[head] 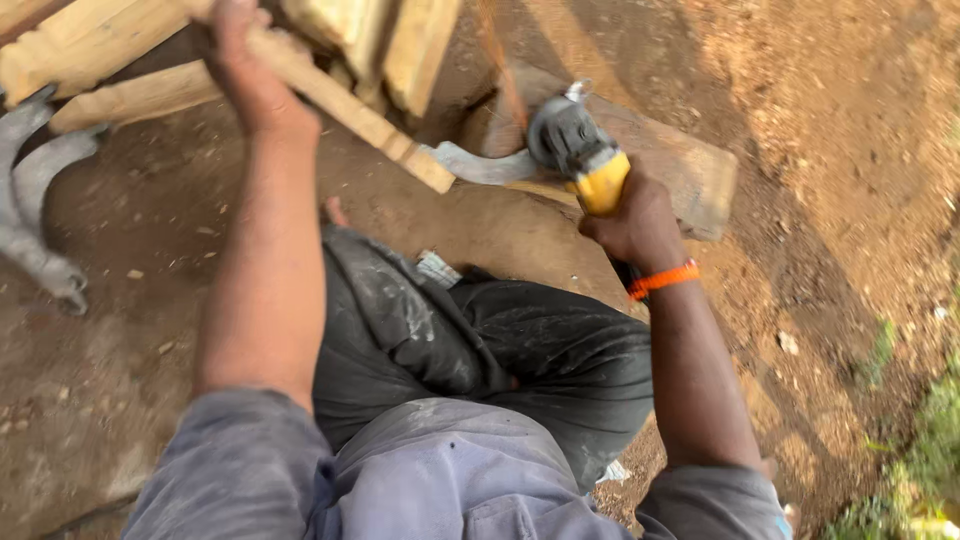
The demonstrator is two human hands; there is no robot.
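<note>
While the right hand [638, 222] is clamped on a yellow-and-grey grinder [583, 150] pointing up at the boards, the left hand [245, 70] grips a pale wooden slat [345, 105]. Rough plank [690, 170] lies on reddish dirt [830, 120] beyond the grinder.

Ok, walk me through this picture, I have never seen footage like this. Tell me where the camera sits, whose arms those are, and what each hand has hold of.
The single view comes from a camera worn on a person's head, looking straight down, so the two bare arms and the dark trousers belong to the wearer. There is no machine arm here. The left hand reaches up and rests its grip on a pale wooden bar, part of a wooden frame at the top. The right hand, with an orange wristband, holds a yellow and grey power grinder whose head points at the wood. Below it lies a flat plank on bare brown dirt ground. A grey curved shape sits at the left edge; I cannot tell what it is.
</note>
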